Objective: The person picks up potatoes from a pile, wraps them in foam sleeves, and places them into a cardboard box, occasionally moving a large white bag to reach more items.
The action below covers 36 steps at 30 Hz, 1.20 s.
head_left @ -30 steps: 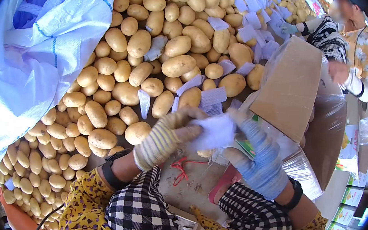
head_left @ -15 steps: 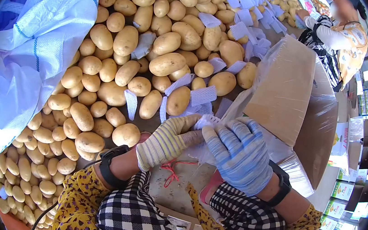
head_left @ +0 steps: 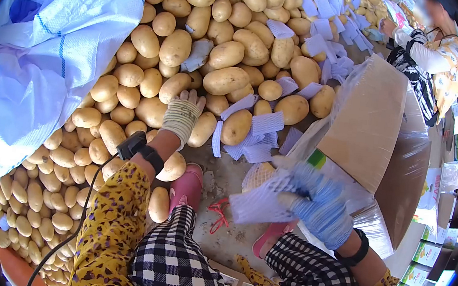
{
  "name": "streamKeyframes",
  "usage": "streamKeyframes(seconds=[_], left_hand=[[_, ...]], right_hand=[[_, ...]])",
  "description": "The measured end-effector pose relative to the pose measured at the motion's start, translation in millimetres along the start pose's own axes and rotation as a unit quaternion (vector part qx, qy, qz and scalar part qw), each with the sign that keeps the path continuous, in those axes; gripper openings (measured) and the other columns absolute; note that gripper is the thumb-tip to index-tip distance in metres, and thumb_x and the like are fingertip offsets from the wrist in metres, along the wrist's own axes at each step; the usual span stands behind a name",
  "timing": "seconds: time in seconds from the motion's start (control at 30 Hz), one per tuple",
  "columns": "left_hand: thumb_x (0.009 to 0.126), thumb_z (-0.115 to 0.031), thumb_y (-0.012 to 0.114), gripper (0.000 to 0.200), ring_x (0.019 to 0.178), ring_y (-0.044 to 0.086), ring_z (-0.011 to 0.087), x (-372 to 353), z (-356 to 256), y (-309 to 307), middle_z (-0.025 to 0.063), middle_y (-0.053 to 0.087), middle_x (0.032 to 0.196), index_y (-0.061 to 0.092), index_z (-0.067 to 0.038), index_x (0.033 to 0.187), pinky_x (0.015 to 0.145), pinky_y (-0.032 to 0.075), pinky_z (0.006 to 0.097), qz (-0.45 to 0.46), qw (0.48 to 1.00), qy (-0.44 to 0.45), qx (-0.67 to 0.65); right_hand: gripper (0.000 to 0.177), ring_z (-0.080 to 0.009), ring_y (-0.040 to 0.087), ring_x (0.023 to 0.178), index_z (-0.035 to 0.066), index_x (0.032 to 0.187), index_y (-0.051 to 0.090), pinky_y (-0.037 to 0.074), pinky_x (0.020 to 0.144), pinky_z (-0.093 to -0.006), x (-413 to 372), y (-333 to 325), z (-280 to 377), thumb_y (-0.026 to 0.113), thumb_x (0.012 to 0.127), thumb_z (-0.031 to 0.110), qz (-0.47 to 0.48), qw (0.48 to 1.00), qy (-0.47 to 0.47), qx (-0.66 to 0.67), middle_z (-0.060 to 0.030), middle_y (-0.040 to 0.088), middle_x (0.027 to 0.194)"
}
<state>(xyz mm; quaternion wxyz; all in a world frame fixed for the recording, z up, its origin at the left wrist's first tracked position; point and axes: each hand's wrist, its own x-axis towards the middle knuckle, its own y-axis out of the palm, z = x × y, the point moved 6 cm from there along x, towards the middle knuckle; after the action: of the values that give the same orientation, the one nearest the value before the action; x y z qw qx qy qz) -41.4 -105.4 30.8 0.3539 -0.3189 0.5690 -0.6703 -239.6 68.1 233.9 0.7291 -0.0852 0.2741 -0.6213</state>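
Note:
My left hand [head_left: 183, 116], in a pale striped glove, reaches onto the potato pile. Its fingers are stretched out against a potato [head_left: 175, 87] and are not closed round it. In my right hand [head_left: 321, 203], gloved in blue stripes and slightly blurred, is a flat lilac foam net sleeve [head_left: 259, 202], gripped at its right end. Just behind that sleeve, partly hidden, shows a potato in foam netting [head_left: 256, 175]. More loose sleeves [head_left: 268, 122] lie among the potatoes in front of my hands.
An open cardboard box [head_left: 364, 124] with clear plastic film stands at the right. A white woven sack [head_left: 40, 65] covers the left side. Red string [head_left: 219, 215] lies on the floor near my pink shoe [head_left: 189, 183]. Another person [head_left: 430, 58] works at the far right.
My hands were together around a foam net; now they are apart. My left hand has moved left and forward onto the potatoes. My right hand now holds a flat sleeve, slightly lower.

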Motion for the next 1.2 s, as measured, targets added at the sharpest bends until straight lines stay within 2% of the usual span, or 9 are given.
streamKeyframes(seconds=[0.17,0.3,0.43,0.5,0.67,0.77,1.0,1.17,1.2], left_hand=[[0.087,-0.015,0.054,0.03,0.099,0.059,0.0257,12,1,16,0.0126,0.06,0.105,0.058,-0.014,0.117,0.076,0.05,0.0385,0.057,0.997,0.038,0.039],[0.076,-0.021,0.069,0.055,0.111,0.057,0.0324,-17,20,-59,0.0189,0.06,0.119,0.053,-0.009,0.128,0.09,0.049,0.0386,0.104,0.955,-0.13,-0.245],[0.067,-0.035,0.083,0.087,0.114,0.057,0.0259,-58,20,-78,0.0177,0.058,0.123,0.043,0.002,0.135,0.095,0.048,0.035,0.058,0.558,-0.187,-0.807],[0.069,-0.035,0.083,0.089,0.113,0.056,0.0215,-64,-6,-115,0.0131,0.056,0.123,0.039,0.004,0.137,0.095,0.048,0.0327,0.052,0.455,-0.125,-0.88],[0.08,-0.047,0.073,0.075,0.118,0.053,0.0203,-54,-62,-175,0.0121,0.058,0.123,0.048,0.001,0.132,0.099,0.043,0.0324,0.161,0.565,0.064,-0.807],[0.097,-0.039,0.052,0.054,0.122,0.05,0.0232,-53,-55,-110,0.0119,0.054,0.131,0.046,-0.003,0.136,0.103,0.042,0.0332,0.23,0.268,-0.005,-0.936],[0.101,-0.021,0.045,0.046,0.124,0.05,0.0224,-85,-101,-110,0.0129,0.042,0.142,0.034,-0.004,0.142,0.109,0.038,0.0377,0.163,0.595,0.196,-0.762],[0.097,-0.029,0.052,0.042,0.114,0.054,0.0169,-59,-73,-177,0.01,0.058,0.121,0.052,0.003,0.124,0.097,0.043,0.0309,0.076,0.419,0.019,-0.905],[0.098,-0.031,0.051,0.041,0.105,0.053,0.0148,-59,-72,-192,0.0077,0.057,0.113,0.052,0.004,0.12,0.09,0.043,0.0267,0.05,0.481,0.03,-0.875]], right_hand=[[0.04,-0.0137,0.065,0.08,0.009,0.122,0.063,0.053,0.075,-0.0276,-6,11,8,0.064,0.082,0.003,0.134,0.991,0.021,-0.006,-0.0086,0.068,0.09],[0.033,-0.0144,0.066,0.081,0.009,0.117,0.065,0.053,0.075,-0.0279,-9,8,-8,0.063,0.084,0.008,0.124,0.991,0.051,-0.01,-0.0088,0.068,0.088],[0.047,-0.0162,0.064,0.09,0.004,0.127,0.055,0.052,0.082,-0.0281,0,17,-33,0.068,0.084,0.019,0.082,0.992,0.05,0.081,-0.0088,0.066,0.1],[0.06,-0.0176,0.062,0.098,0.002,0.134,0.048,0.051,0.086,-0.0285,8,28,-40,0.071,0.084,0.027,0.052,0.971,0.05,0.23,-0.0097,0.063,0.111],[0.08,-0.0221,0.054,0.116,0.001,0.141,0.037,0.045,0.098,-0.0339,19,14,-20,0.071,0.082,0.042,0.039,0.898,0.11,0.425,-0.0136,0.052,0.128],[0.071,-0.0241,0.056,0.116,0.001,0.138,0.041,0.048,0.096,-0.0356,17,9,-17,0.069,0.084,0.037,0.043,0.838,0.121,0.53,-0.0135,0.053,0.127],[0.061,-0.0177,0.06,0.108,0.002,0.131,0.046,0.052,0.089,-0.0302,19,9,-3,0.071,0.084,0.032,0.043,0.804,0.079,0.588,-0.01,0.059,0.118],[0.072,-0.0269,0.059,0.111,0.002,0.135,0.044,0.05,0.094,-0.0376,2,-27,-3,0.077,0.078,0.03,-0.115,0.938,-0.047,0.324,-0.0157,0.056,0.125],[0.078,-0.0286,0.059,0.109,0.0,0.135,0.042,0.049,0.094,-0.0381,-4,-34,4,0.078,0.075,0.034,-0.161,0.965,-0.091,0.186,-0.017,0.057,0.12]])
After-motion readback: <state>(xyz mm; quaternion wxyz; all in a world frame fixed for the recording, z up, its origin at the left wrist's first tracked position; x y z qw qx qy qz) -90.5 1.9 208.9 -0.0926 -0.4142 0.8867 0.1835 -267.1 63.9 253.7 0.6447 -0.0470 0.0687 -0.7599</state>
